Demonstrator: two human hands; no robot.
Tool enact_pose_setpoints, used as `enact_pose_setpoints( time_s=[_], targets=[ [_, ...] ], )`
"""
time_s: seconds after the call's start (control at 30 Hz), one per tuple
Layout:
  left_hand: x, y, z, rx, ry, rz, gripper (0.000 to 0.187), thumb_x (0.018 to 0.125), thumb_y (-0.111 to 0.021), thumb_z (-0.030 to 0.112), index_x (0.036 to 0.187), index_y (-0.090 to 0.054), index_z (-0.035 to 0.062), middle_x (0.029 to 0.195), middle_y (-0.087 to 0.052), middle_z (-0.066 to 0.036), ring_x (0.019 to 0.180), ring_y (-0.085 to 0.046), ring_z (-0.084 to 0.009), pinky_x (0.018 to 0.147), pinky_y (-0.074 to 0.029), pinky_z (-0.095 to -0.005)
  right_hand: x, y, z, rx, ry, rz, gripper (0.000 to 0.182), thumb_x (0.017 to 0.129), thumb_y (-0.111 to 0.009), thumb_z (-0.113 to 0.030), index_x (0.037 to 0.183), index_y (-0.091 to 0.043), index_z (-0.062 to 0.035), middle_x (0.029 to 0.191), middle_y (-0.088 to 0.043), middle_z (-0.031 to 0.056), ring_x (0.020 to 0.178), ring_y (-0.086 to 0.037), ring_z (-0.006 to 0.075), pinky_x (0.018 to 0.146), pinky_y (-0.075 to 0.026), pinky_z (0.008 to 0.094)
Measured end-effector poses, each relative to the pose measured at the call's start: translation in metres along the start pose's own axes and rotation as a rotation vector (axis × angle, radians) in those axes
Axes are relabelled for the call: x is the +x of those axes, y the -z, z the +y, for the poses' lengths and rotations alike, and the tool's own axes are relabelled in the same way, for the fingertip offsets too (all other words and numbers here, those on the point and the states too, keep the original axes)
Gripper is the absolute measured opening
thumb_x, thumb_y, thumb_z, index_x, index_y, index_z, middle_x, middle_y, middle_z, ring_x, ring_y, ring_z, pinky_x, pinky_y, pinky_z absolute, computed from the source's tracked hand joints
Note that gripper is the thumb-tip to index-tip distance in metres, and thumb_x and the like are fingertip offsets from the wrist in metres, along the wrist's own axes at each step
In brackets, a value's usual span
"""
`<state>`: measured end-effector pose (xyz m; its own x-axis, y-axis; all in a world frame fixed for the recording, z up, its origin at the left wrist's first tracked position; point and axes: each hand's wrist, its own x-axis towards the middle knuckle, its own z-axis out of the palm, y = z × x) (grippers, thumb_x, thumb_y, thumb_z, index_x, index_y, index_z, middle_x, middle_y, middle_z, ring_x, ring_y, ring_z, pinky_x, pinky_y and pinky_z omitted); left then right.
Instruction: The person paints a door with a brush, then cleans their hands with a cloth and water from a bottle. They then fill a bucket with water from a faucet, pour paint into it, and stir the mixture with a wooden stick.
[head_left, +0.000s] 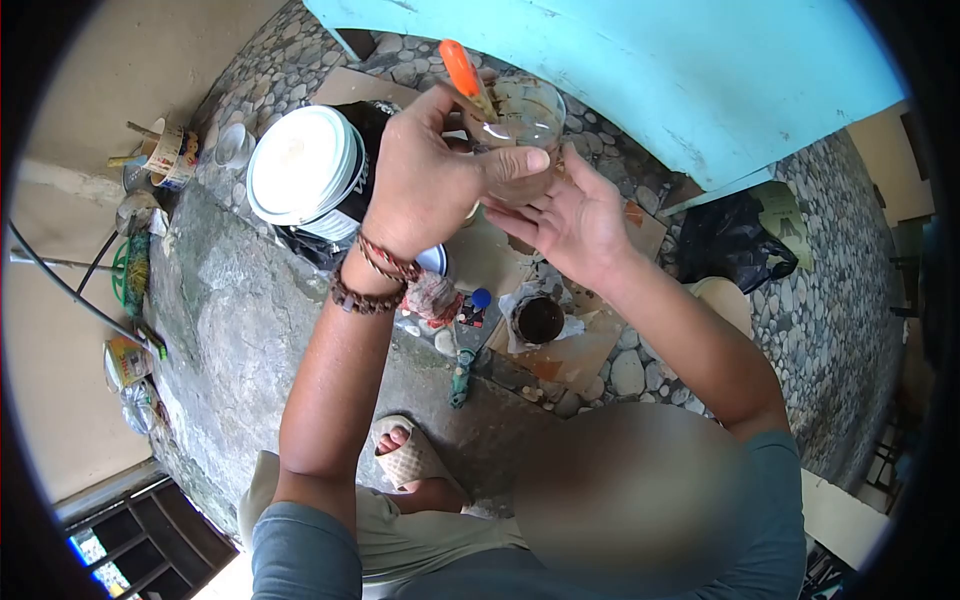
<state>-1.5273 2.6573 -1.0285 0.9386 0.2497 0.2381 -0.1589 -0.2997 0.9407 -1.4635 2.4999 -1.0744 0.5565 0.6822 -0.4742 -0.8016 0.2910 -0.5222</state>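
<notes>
My left hand [425,180], with bracelets at its wrist, is wrapped round the side of a clear cup [535,112] stained brown inside. An orange-handled tool [459,68] stands tilted in the cup, its lower end partly behind my fingers. Palm up, my right hand [580,225] is beside and below the cup's lower part, with its fingers stretched out; whether they touch the cup is unclear. Below the hands, an open can of dark brown contents [538,320] sits on paper and cardboard.
A white-lidded bucket [305,165] stands left of the hands. Nearby are a crumpled rag [433,298], a blue cap [481,298] and a green-wrapped item [461,378]. A light-blue surface [640,75] spans the top. A black bag [735,240] lies right; cups and containers line the left wall.
</notes>
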Motion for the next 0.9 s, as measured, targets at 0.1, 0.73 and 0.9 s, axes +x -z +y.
enact_pose_setpoints(
  time_s=[0.1, 0.73, 0.9],
  targets=[
    [-0.003, -0.006, 0.007, -0.085, -0.021, -0.006, 0.069, 0.072, -0.082, 0.009, 0.13, -0.046, -0.0056, 0.114, -0.063, -0.013, 0.105, -0.061, -0.0184, 0.092, -0.05, -0.0316, 0.003, 0.004, -0.004, 0.043, 0.058, -0.097, 0.049, 0.101, -0.03, -0.036, 0.128, -0.043, 0.0025, 0.124, -0.051, 0.0179, 0.118, -0.052, 0.0286, 0.108, -0.04, 0.047],
    [-0.014, -0.004, 0.009, -0.227, -0.044, -0.042, 0.075, 0.067, -0.085, 0.011, 0.13, -0.048, -0.0058, 0.107, -0.066, -0.01, 0.099, -0.062, -0.0142, 0.09, -0.048, -0.0292, -0.005, 0.023, -0.012, -0.067, 0.148, -0.104, 0.042, 0.097, -0.044, -0.027, 0.129, -0.043, 0.0005, 0.127, -0.052, 0.0133, 0.122, -0.05, 0.0247, 0.11, -0.038, 0.0429],
    [-0.016, 0.001, 0.007, -0.201, -0.049, -0.092, 0.077, 0.069, -0.084, 0.009, 0.133, -0.045, -0.0056, 0.118, -0.062, -0.011, 0.106, -0.059, -0.0163, 0.093, -0.047, -0.0312, -0.008, 0.017, -0.01, 0.008, 0.099, -0.231, 0.045, 0.098, -0.04, -0.029, 0.133, -0.038, -0.0007, 0.131, -0.05, 0.0126, 0.124, -0.049, 0.0246, 0.11, -0.038, 0.0452]
  ],
)
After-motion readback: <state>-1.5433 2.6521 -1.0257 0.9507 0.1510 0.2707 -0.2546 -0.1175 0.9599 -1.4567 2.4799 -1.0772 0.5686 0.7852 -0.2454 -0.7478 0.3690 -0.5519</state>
